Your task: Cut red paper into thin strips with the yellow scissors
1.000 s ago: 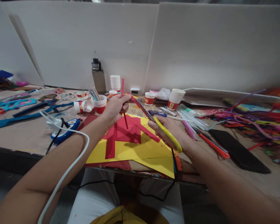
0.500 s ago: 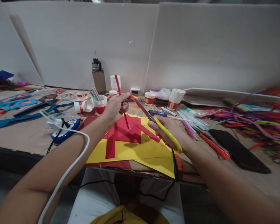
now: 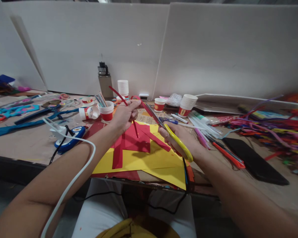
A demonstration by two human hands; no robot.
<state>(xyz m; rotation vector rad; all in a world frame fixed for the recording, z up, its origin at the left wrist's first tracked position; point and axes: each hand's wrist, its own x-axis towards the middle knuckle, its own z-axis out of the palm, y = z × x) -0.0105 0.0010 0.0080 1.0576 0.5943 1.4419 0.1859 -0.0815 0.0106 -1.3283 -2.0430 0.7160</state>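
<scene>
Head | left hand (image 3: pixel 126 116) pinches red strip (image 3: pixel 118 94) | right hand (image 3: pixel 180 134) grips scissors (image 3: pixel 176 138) | cup stack (image 3: pixel 186 106): lettering illegible

Person's wearing pale off-white cloth trousers (image 3: pixel 95 211), approx. light grey in shade, w/ soft creases running along the legs. A tiny red-orange speck (image 3: pixel 80 228) is showing on the L thigh. A mustard-yellow folded cloth garment (image 3: pixel 124 231) is bunching at the lap, btm of view, w/ a dark crease; its type isn't showing clearly. L hand (image 3: pixel 127 114), R hand (image 3: pixel 177 136) & both forearms (image 3: pixel 89 157) are showing bare.
</scene>
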